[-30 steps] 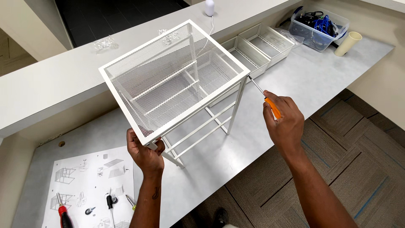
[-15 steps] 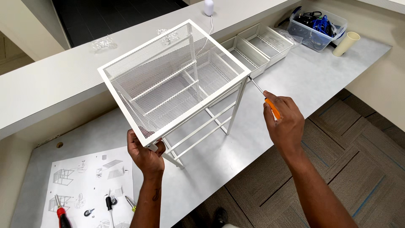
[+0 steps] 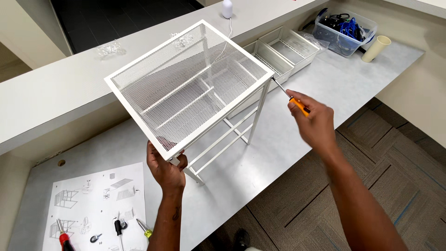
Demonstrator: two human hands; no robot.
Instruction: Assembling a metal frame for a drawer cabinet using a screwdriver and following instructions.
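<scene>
Two hands: both busy on white mesh frame (image 3: 190,88).
Left hand (image 3: 166,168): fingers clamped on frame's near corner, steadying it on table (image 3: 288,139).
Right hand (image 3: 315,122): fingers closed round orange screwdriver (image 3: 292,98), tip at far corner.

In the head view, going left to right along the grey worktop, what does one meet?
Red-handled tool → instruction sheet → left hand on the mesh frame's corner → right hand with the orange screwdriver → clear bin of cables → cream cup.

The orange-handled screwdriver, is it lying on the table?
No, the right hand holds the screwdriver up against the white mesh frame's corner.
</scene>
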